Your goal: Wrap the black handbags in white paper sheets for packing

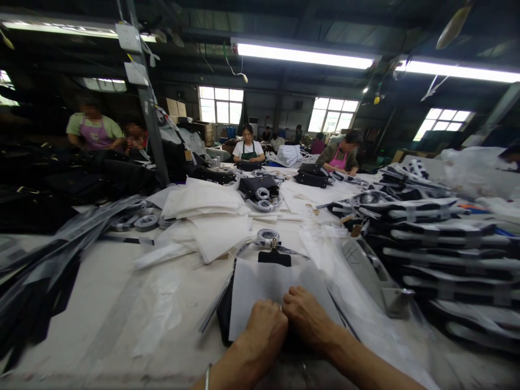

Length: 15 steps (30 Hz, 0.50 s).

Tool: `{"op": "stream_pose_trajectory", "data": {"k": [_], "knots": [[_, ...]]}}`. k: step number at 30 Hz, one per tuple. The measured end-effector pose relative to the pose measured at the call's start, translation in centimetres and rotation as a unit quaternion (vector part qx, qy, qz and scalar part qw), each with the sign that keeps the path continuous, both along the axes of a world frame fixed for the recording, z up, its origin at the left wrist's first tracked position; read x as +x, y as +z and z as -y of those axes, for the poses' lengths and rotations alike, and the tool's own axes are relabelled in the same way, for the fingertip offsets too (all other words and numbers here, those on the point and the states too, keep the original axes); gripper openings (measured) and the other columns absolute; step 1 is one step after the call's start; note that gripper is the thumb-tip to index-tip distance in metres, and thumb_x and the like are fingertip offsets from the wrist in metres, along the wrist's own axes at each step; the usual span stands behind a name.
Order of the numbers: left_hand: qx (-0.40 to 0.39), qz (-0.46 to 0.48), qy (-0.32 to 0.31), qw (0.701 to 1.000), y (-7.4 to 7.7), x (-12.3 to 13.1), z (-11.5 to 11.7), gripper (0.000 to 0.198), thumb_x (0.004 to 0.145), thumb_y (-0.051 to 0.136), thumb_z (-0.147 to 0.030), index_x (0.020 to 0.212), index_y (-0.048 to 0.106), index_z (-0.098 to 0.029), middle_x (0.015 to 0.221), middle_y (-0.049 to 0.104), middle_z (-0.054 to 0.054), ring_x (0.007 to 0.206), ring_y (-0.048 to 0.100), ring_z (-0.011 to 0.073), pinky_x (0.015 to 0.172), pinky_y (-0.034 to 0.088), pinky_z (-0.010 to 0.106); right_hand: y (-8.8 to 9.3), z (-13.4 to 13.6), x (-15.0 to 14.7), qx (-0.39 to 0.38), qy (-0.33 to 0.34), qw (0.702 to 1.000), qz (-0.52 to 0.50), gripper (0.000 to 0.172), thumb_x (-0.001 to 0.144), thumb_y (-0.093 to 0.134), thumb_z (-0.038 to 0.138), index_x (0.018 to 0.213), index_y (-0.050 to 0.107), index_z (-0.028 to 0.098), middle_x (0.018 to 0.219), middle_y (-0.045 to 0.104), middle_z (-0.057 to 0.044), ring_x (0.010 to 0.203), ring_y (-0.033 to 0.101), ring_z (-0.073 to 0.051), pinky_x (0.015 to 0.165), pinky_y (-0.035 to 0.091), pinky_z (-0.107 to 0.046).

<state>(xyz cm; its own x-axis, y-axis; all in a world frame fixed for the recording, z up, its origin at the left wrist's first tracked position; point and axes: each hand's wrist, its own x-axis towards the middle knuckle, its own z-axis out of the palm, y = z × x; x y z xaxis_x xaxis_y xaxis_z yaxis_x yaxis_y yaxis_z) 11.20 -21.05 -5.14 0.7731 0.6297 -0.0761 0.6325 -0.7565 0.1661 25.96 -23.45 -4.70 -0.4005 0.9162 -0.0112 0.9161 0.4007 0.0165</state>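
Observation:
A black bag (225, 314) lies in front of me on the table, mostly covered by a white sheet (252, 281). Its dark flap with a metal clasp (274, 257) sticks out beyond the sheet's far edge. My left hand (266, 325) and my right hand (303, 311) meet over the near part of the sheet, fingers curled in and knuckles close together. Whatever the fingertips grip, perhaps the sheet's edge or the bag, is hidden beneath them. Just past the clasp sits a plastic-wrapped coiled strap (267, 236).
White sheets (207, 206) are piled beyond the bag. To the right stand a grey tape dispenser (376, 273) and a tall stack of wrapped dark items (450, 254). Long dark strips (57, 271) lie left, near a metal post (150, 103). Several people (247, 146) sit farther back.

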Motion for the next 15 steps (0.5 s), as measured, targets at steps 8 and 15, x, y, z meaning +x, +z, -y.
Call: {"op": "stream_pose_trajectory", "data": {"k": [8,15], "knots": [[0.028,0.075,0.043,0.996,-0.2,-2.9,0.3,0.013,0.097,0.053,-0.02,0.1,0.066,-0.018,0.103,0.068,0.007,0.099,0.063,0.023,0.087,0.051,0.034,0.2,0.2,-0.7,-0.047,-0.005,0.997,-0.054,0.021,0.088,0.058,0.01,0.075,0.073,0.017,0.084,0.072,-0.009,0.083,0.062,-0.022,0.076,0.042,-0.031],[0.017,0.06,0.014,0.998,1.0,-2.5,-0.4,0.023,0.096,0.046,-0.015,0.092,0.069,-0.017,0.092,0.071,0.009,0.09,0.068,0.025,0.079,0.054,0.034,3.2,-1.9,0.4,-0.087,-0.078,0.988,-0.1,0.019,0.081,0.062,0.019,0.064,0.07,0.02,0.059,0.066,-0.001,0.057,0.06,-0.014,0.054,0.038,-0.023]]}}
